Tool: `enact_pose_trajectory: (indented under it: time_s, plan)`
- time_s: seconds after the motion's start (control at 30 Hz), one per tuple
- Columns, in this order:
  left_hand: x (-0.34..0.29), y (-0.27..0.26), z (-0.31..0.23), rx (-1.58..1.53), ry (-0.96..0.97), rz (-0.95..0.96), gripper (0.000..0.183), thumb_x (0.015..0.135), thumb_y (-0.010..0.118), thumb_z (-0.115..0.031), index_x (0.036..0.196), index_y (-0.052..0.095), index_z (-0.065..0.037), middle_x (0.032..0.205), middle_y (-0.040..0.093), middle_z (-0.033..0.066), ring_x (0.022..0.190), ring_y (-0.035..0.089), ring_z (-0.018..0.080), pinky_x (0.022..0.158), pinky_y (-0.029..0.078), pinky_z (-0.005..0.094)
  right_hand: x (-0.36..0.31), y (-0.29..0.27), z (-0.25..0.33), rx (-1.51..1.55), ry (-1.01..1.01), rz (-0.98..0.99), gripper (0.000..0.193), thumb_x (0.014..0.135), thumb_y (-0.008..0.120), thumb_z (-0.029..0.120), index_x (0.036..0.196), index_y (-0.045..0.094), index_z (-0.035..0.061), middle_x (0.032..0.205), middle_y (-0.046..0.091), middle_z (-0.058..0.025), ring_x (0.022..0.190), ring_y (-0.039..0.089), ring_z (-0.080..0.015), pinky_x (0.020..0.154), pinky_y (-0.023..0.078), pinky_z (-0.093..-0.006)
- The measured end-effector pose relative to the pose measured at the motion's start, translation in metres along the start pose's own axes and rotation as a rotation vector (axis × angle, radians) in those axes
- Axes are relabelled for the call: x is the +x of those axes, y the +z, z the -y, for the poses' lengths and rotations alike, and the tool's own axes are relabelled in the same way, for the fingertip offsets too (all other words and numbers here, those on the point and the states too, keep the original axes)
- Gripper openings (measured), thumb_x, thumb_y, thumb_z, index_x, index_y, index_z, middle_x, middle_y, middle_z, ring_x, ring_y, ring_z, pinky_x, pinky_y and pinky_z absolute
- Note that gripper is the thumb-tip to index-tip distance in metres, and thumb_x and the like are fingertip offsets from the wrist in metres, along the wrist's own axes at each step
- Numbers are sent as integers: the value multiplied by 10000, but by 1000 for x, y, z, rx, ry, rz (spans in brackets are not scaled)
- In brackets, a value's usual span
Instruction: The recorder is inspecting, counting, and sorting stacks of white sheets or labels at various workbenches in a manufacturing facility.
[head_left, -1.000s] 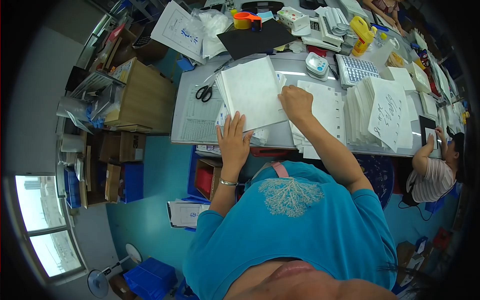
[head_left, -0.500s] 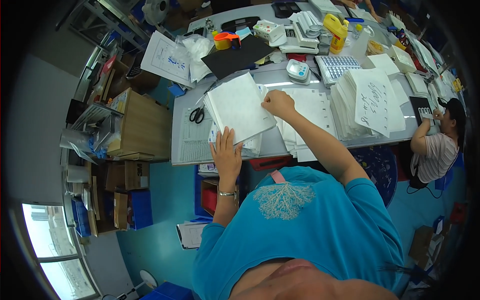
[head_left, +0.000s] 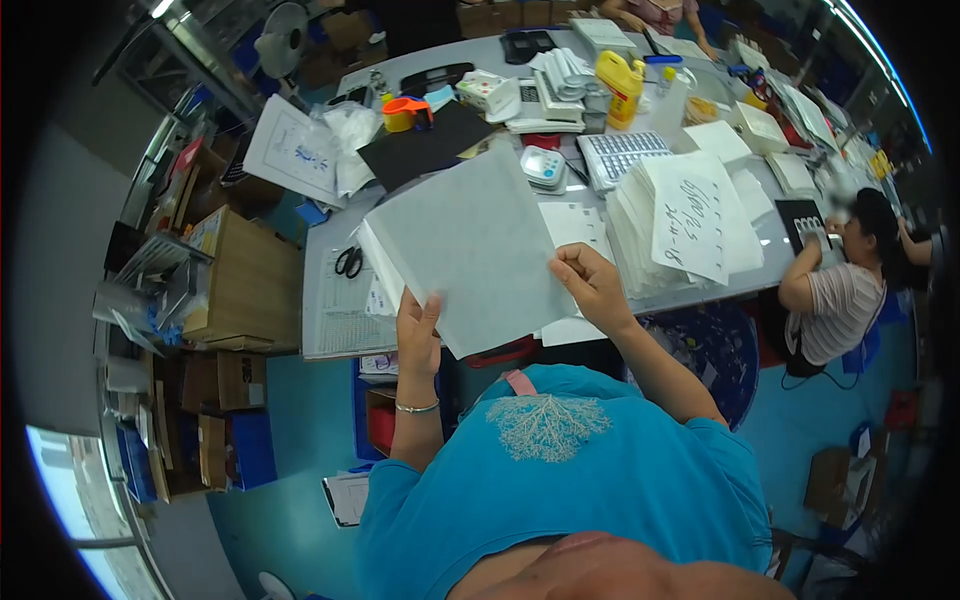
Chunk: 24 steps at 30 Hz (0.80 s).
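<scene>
A large whitish sheet [head_left: 480, 250] is lifted, tilted, in front of me over the table's near edge. Its right edge is pinched between the thumb and fingers of my right hand [head_left: 592, 290]. My left hand [head_left: 418, 335] grips the lower left edge, thumb on the front and fingers partly hidden behind. More white sheets [head_left: 376, 250] show past its left side, and whether they are held too I cannot tell. On the table to the right lies a sheet with small dark marks [head_left: 580, 222], partly covered. Black scissors [head_left: 349, 262] lie on a printed form at the left.
A tall pile of white sheets [head_left: 640, 230] with a handwritten top sheet stands at the right. Beyond are a digital scale [head_left: 542, 168], a black sheet [head_left: 415, 150], an orange tape dispenser [head_left: 405, 113] and a yellow jug [head_left: 619, 90]. A co-worker [head_left: 845, 280] sits at the right.
The sheet has been raised off the table and brought nearer to me. My right hand has moved down along its right edge. My left hand has gone from lying flat to gripping.
</scene>
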<state>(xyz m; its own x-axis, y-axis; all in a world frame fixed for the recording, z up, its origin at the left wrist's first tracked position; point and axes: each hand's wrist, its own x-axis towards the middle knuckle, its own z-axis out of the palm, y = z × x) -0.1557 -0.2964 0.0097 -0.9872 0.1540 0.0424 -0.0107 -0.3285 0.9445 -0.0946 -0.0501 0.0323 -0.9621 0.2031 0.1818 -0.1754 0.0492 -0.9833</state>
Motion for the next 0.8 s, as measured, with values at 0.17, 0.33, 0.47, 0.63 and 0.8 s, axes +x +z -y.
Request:
enact_pose_trajectory:
  time_s: [0.17, 0.33, 0.47, 0.63, 0.8]
  plan:
    - [-33, 95, 36, -93, -448, 383, 448, 845, 693, -137, 1222, 508, 21, 1150, 590, 104, 1042, 572, 181, 882, 468, 306, -65, -89, -2, 279, 240, -100, 423, 925, 594, 272, 1216, 534, -30, 1060, 611, -53, 929, 567, -90, 782, 458, -234]
    - [-63, 164, 79, 55, -689, 699, 452, 848, 682, -185, 1214, 516, 21, 1123, 596, 103, 999, 587, 173, 853, 473, 310, -98, -153, 2, 838, 151, -268, 600, 978, 351, 499, 1328, 435, 19, 1320, 492, -150, 1201, 494, -232, 1026, 395, -391]
    - [-74, 206, 98, 64, -844, 783, 472, 862, 663, -208, 1237, 491, 22, 1112, 601, 113, 985, 597, 190, 819, 498, 329, -144, -174, -1, 931, -26, -426, 599, 991, 250, 520, 1256, 490, 39, 1323, 485, -175, 1230, 474, -276, 1047, 381, -426]
    - [-99, 241, 109, 170, -818, 917, 497, 873, 668, -249, 1237, 482, 35, 1087, 609, 125, 929, 623, 200, 757, 527, 328, -194, -198, 18, 792, -38, -687, 648, 984, 235, 544, 1282, 467, 17, 1299, 508, -167, 1195, 510, -247, 1010, 424, -395]
    - [-114, 263, 109, 241, -748, 1028, 404, 895, 651, -315, 1097, 600, 31, 959, 647, 76, 834, 603, 132, 719, 491, 275, -241, -242, 20, 383, 128, -769, 375, 959, 499, 289, 1134, 612, -22, 1017, 671, -117, 884, 652, -153, 802, 536, -297]
